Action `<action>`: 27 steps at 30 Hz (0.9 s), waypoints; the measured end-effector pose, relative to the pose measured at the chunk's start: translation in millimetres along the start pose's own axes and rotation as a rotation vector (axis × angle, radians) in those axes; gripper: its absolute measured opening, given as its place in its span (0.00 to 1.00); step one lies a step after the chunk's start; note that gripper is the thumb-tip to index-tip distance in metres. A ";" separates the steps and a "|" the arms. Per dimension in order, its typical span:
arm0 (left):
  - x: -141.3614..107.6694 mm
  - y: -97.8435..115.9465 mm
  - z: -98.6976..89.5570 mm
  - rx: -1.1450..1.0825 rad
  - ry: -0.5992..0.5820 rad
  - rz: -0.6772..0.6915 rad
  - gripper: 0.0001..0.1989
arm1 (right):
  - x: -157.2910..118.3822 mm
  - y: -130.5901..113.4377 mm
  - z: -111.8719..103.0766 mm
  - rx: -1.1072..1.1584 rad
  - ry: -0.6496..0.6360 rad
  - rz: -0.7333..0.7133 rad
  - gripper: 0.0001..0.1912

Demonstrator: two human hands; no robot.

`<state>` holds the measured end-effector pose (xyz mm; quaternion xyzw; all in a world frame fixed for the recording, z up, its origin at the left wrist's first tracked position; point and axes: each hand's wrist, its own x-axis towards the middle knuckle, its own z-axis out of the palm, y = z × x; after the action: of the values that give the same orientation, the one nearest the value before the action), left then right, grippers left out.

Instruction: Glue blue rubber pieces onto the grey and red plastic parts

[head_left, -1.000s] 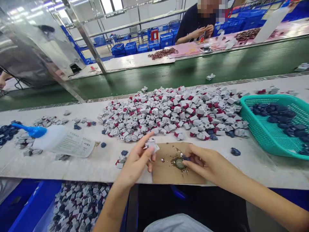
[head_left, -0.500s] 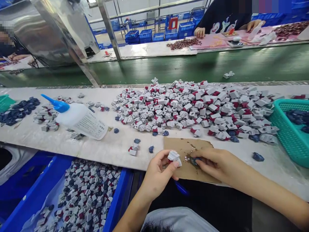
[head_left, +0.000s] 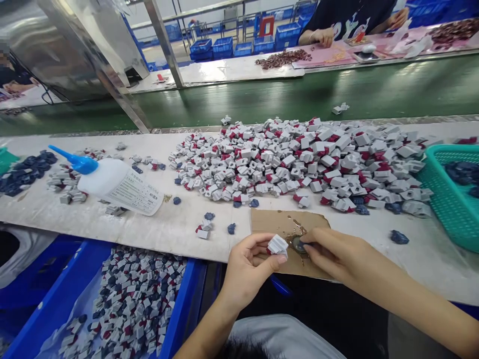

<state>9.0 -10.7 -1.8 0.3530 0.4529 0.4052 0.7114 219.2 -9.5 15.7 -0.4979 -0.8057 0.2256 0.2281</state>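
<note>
My left hand [head_left: 243, 271] is closed on a small light-grey plastic part [head_left: 277, 245] with a dark red piece on its underside. To its right, my right hand [head_left: 339, 252] pinches a small dark piece [head_left: 298, 243], its roundish face turned partly toward me. That piece is just over the brown cardboard [head_left: 267, 222], by shiny wet spots; whether it touches the board I cannot tell. The fingertips hide part of it. Behind both hands spreads a large heap of grey and red parts [head_left: 292, 159].
A white glue bottle [head_left: 112, 182] with a blue nozzle lies tilted at left. Green baskets [head_left: 449, 199] hold dark blue pieces at right. A blue bin [head_left: 183, 299] full of parts stands below left. Beyond the green conveyor [head_left: 243, 102], a person [head_left: 346, 22] works.
The dark piece in my right hand has turned, showing more of its face. My left hand has shifted slightly right with the grey part. The whole view has moved a little.
</note>
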 end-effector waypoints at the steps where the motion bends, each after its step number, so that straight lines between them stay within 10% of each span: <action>1: -0.3 0.6 0.8 -0.014 0.002 0.007 0.16 | 1.0 -4.1 -2.9 0.021 0.039 0.005 0.09; 16: -6.3 9.2 14.4 -0.184 -0.030 0.146 0.12 | 1.4 -36.9 -9.4 0.160 0.134 -0.108 0.04; 27: -8.8 -12.4 4.7 0.219 -0.041 0.651 0.15 | -3.7 -32.4 -3.8 0.188 0.067 -0.231 0.09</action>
<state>14.3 -24.5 -7.8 0.5615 0.3429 0.5527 0.5115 200.3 -25.4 37.3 -0.3857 -0.8249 0.2554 0.3249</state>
